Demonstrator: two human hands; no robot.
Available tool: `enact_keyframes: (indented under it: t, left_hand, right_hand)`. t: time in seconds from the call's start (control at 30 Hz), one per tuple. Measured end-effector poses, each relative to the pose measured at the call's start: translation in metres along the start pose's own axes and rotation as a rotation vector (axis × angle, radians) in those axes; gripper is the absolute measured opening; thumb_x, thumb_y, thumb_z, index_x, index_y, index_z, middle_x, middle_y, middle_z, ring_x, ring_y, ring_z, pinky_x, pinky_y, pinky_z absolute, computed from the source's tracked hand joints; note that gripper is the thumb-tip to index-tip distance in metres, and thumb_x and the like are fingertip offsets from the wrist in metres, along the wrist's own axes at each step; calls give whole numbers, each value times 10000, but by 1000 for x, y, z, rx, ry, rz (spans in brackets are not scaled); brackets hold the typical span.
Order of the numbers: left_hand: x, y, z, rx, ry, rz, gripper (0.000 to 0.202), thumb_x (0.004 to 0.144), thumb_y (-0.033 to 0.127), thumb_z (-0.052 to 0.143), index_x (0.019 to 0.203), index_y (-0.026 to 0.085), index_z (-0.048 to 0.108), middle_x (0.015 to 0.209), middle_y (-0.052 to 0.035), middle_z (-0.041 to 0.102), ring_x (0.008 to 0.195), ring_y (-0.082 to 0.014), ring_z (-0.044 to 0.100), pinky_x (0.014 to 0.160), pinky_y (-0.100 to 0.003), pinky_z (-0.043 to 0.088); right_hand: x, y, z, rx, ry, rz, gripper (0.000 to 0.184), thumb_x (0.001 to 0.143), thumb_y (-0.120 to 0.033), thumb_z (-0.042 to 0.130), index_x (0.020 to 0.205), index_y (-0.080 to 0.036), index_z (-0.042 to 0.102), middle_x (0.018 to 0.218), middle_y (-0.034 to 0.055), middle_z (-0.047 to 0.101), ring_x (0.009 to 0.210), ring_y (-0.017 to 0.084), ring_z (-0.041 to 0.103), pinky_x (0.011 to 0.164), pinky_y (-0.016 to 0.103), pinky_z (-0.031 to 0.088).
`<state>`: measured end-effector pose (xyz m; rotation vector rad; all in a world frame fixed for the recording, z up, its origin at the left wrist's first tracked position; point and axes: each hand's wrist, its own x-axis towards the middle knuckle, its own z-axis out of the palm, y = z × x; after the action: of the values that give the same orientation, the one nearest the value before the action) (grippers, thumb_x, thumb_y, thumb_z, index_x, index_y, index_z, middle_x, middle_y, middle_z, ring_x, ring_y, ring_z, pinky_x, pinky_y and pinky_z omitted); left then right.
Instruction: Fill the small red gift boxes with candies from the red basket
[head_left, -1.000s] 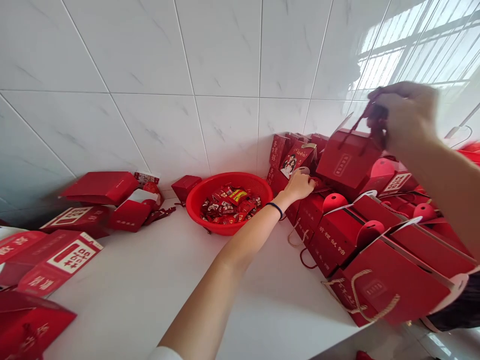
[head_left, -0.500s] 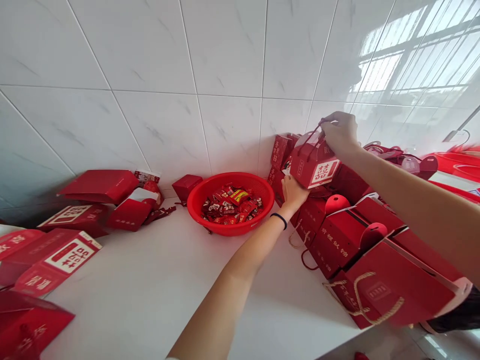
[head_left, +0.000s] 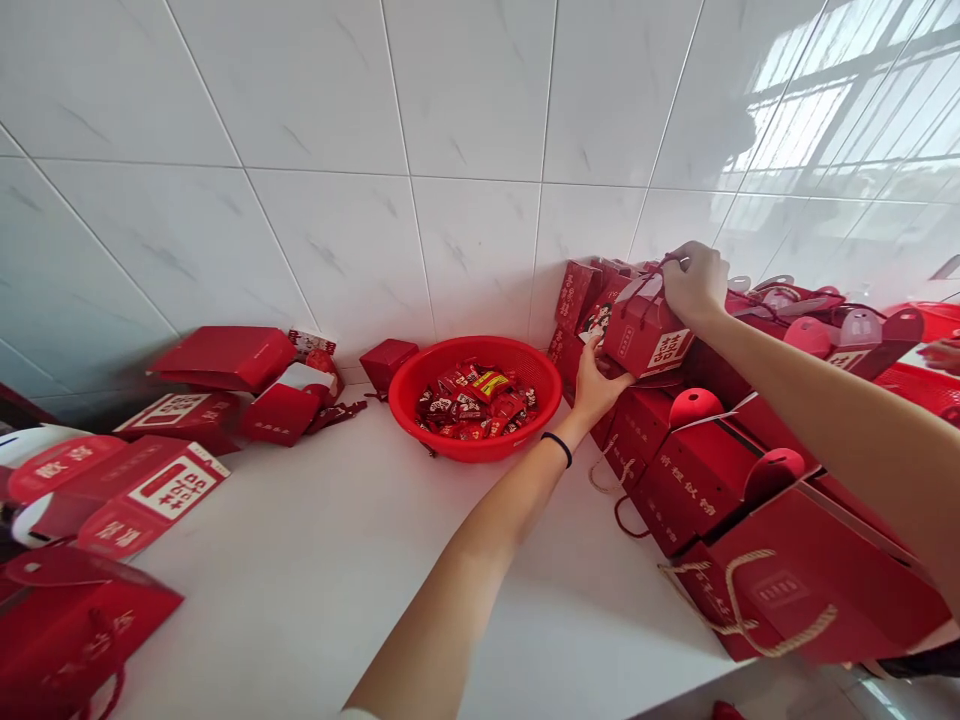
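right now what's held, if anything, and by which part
The right hand holds a red box by its cord handle; the left hand is at the box's lower side, its grip unclear.

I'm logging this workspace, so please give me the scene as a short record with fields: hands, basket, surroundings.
Right hand: holds a small red cardboard box from above
Left hand: at that box's lower front; grip unclear
Basket: round red plastic basket containing small, mostly red wrapped packets
Picture left: loose group of red cardboard boxes
Picture right: crowded red cardboard cartons
Surface: flat white tabletop
Backdrop: white marbled tile wall
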<state>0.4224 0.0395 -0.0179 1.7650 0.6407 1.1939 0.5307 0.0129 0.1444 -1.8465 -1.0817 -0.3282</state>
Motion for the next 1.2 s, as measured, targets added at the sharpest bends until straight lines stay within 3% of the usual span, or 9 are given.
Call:
enact_keyframes:
  t: [0.1,0.2,0.4,0.67,0.9,1.03,1.2]
  left_hand:
    - [-7,0,-5,-139,41,-54,774,770,134,742,1446,220,377,1403,-132,561,1081,-186,630,963,-351,521]
    - [-14,2,-8,-174,77,-86,659,803,154,712,1407,182,450,1426,-156,540,1124,-201,627,978,-342,514]
    - [-22,10,-1,-71,110,-43,600,850,294,717,1408,202,518,1453,-141,555,1343,-266,520,1138,-409,391]
    - [-24,14,1,-28,84,-32,587,892,376,665,1434,184,546,1516,-143,512,1419,-281,452,1180,-407,339]
    - [-28,25,0,80,10,-5,595,920,340,607,1466,130,501,1567,-162,441,1492,-269,348,1227,-419,253]
    - [-29,31,-4,49,2,-62,658,897,318,611,1497,101,446,1567,-171,436,1486,-266,361,1233,-401,240]
    - [-28,33,-5,-24,7,-111,666,881,272,586,1516,153,427,1583,-122,426,1490,-251,357,1231,-384,253]
  right_hand:
    - [-3,-1,2,9,18,-12,142,823,-132,513,853,-214,625,848,101,644,919,282,592,824,423,441]
    - [-10,-5,2,-18,17,51,147,847,-128,508,862,-194,638,900,121,662,915,262,584,822,404,420]
    - [-19,-10,-4,-43,46,170,289,920,-142,456,1114,-83,663,1150,217,658,954,220,546,818,369,359]
    - [-15,-16,-3,-38,-22,122,287,922,-105,479,1111,-64,691,995,148,685,805,154,494,786,297,350]
    - [-19,-13,-7,-109,-116,137,329,950,-150,474,1180,-9,662,1194,246,650,964,204,537,854,345,336]
    - [-25,-19,-17,-165,-199,113,368,959,-204,467,1205,6,641,1233,284,629,1067,249,559,856,371,328]
    - [-25,-35,-35,-464,-360,0,547,1010,-398,410,1289,47,561,1267,348,583,1147,327,569,821,407,350]
